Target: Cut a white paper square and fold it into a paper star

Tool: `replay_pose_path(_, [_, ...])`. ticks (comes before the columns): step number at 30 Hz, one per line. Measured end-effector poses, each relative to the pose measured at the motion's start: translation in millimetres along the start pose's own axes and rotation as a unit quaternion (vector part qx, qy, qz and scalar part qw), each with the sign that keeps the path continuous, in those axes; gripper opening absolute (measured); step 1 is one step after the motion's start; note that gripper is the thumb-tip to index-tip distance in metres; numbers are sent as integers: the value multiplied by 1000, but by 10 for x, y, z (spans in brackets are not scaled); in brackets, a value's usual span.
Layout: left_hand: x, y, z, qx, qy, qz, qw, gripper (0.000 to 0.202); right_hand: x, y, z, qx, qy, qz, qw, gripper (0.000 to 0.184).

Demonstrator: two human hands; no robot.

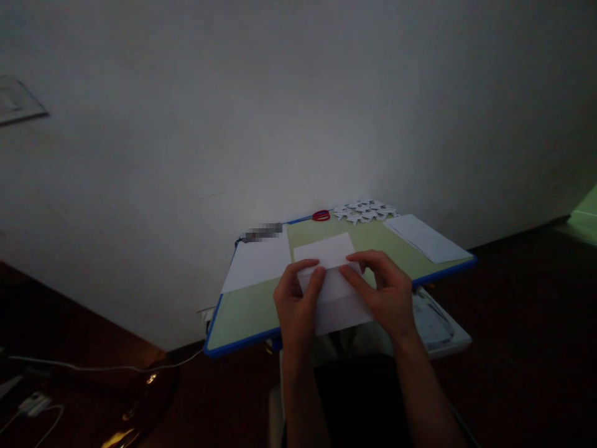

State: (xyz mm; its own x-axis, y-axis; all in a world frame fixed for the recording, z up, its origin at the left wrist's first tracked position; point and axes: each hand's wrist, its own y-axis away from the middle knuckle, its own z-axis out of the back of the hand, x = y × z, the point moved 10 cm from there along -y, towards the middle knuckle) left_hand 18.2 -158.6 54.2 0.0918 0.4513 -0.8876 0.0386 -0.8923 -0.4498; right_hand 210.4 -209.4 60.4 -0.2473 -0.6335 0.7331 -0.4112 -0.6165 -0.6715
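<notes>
A white sheet of paper lies on a small green table with a blue rim, partly folded toward me. My left hand presses on the sheet's left part with the fingers curled and the fingertips on the fold. My right hand presses on its right part, index finger and thumb pinched along the same fold. The two hands almost meet at the middle of the sheet.
Another white sheet lies at the table's left, one more at its right. A pile of several folded white paper pieces and red rubber bands sit at the back edge by the wall. Cables lie on the dark floor at left.
</notes>
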Motion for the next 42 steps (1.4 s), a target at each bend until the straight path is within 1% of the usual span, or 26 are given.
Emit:
replay_pose_path(2, [-47,1,0,1,-9,-20,1000,21,7,-13,-18,9,1,-1,1000,14])
replay_pose_path(5, [-129,-3,5,1,-30,-59,998,18,9,-30,-18,4,1,-4,1000,12])
replay_pose_path(7, [-166,-7,14,-3,-52,-80,995,17,38,-34,-34,7,7,10,1000,10])
replay_pose_path(9, [-154,-13,16,-1,-64,-75,995,19,80,-32,-63,18,12,30,999,10])
replay_pose_path(12, [-76,-16,-30,31,-51,-35,998,32,156,-26,-77,26,28,59,998,13])
replay_pose_path(14, [-51,-12,-54,44,-44,-20,998,37,223,-24,-81,30,52,81,995,16])
replay_pose_path(15, [-55,-13,-47,38,-49,-22,998,37,261,-23,-86,33,66,93,993,18])
replay_pose_path(18, [-105,-12,14,-11,-79,-51,996,33,380,-18,-113,46,97,125,986,22])
replay_pose_path(21, [-143,3,43,-48,-115,-79,989,34,466,-6,-141,51,111,136,983,24])
replay_pose_path(24, [-151,24,76,-79,-140,-85,983,36,483,12,-177,47,119,117,985,20])
replay_pose_path(27, [-164,42,106,-101,-157,-87,979,34,397,25,-163,18,99,56,993,9])
replay_pose_path(28, [-161,44,109,-104,-156,-85,979,33,350,30,-140,0,84,29,996,10])
replay_pose_path(30, [-128,45,98,-101,-134,-69,983,34,265,44,-104,-29,58,-16,998,20])
replay_pose_path(31, [-105,45,89,-99,-116,-58,987,35,240,49,-98,-37,54,-29,997,25])
replay_pose_path(32, [-82,47,77,-96,-97,-47,989,37,235,50,-107,-36,61,-32,997,25])
replay_pose_path(33, [-67,50,64,-95,-80,-39,991,38,247,47,-128,-27,76,-26,996,20])
replay_pose_path(35, [-65,60,46,-98,-56,-33,993,41,291,40,-180,-4,117,-1,993,3])
replay_pose_path(37, [-78,69,44,-103,-38,-28,994,43,319,34,-217,15,141,23,990,12])
replay_pose_path(40, [-93,73,61,-102,-6,-8,995,48,302,14,-218,33,122,40,991,5])
replay_pose_path(42, [-107,72,73,-93,16,6,995,52,284,-6,-190,40,101,51,993,6])
